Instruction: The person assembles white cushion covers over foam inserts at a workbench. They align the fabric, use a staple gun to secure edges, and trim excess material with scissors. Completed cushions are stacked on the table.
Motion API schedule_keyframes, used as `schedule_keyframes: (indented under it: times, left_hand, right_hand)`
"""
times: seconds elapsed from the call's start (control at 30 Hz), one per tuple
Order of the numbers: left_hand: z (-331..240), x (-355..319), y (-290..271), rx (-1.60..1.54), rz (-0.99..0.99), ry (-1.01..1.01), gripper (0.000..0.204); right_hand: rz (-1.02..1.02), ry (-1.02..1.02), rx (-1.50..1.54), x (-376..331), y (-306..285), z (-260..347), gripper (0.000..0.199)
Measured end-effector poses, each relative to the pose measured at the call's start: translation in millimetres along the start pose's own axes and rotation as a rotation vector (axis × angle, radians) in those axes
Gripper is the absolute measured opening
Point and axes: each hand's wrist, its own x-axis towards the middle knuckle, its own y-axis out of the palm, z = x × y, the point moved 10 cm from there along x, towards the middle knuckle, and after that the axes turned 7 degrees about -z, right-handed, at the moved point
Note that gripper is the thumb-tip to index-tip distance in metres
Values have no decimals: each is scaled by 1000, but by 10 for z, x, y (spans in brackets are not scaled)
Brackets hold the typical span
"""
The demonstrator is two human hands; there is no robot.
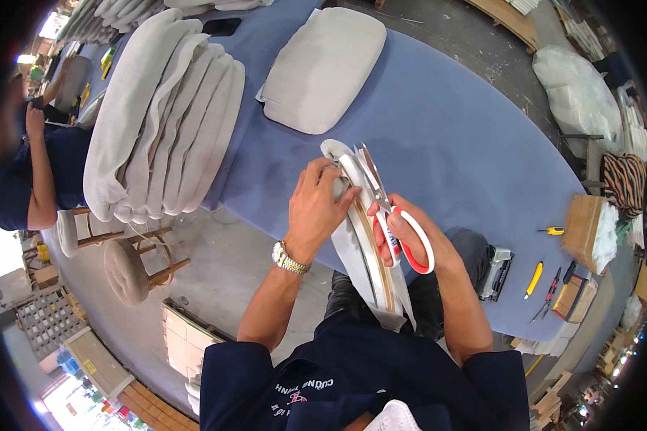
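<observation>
A grey upholstered cushion pad (356,258) is tipped on its edge in front of my body, its lower end near my lap. Pale fabric, a white layer and a thin brown board edge show along its side. My left hand (313,208) grips the upper part of this pad, fingers curled over the fabric edge and thumb across the side. My right hand (423,233) holds scissors (428,251) with red and white handles. Their metal blades point up and away alongside the pad's upper end, slightly parted; whether they touch the fabric I cannot tell.
A stack of grey pads (165,122) stands left on the blue table (467,136); another pad (327,68) lies farther back. At right are a staple gun (496,273), yellow utility knife (533,280), pliers (546,296) and cardboard box (581,228). A person (61,165) works at far left.
</observation>
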Motion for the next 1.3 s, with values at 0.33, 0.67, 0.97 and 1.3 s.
schedule_keyframes:
  times: [0.33, 0.67, 0.97, 1.3]
  left_hand:
    - [137, 0, 8, 2, -21, 2, 33]
    - [475, -189, 138, -207, -193, -238, 44]
    - [340, 67, 27, -94, -190, -242, 19]
    - [708, 191, 161, -378, -40, -364, 13]
  right_hand:
    - [60, 59, -148, 42, 51, 90, 47]
    - [-2, 198, -134, 101, 56, -331, 43]
    - [-45, 93, -163, 147, 83, -190, 42]
    - [-32, 214, -262, 291, 31, -247, 55]
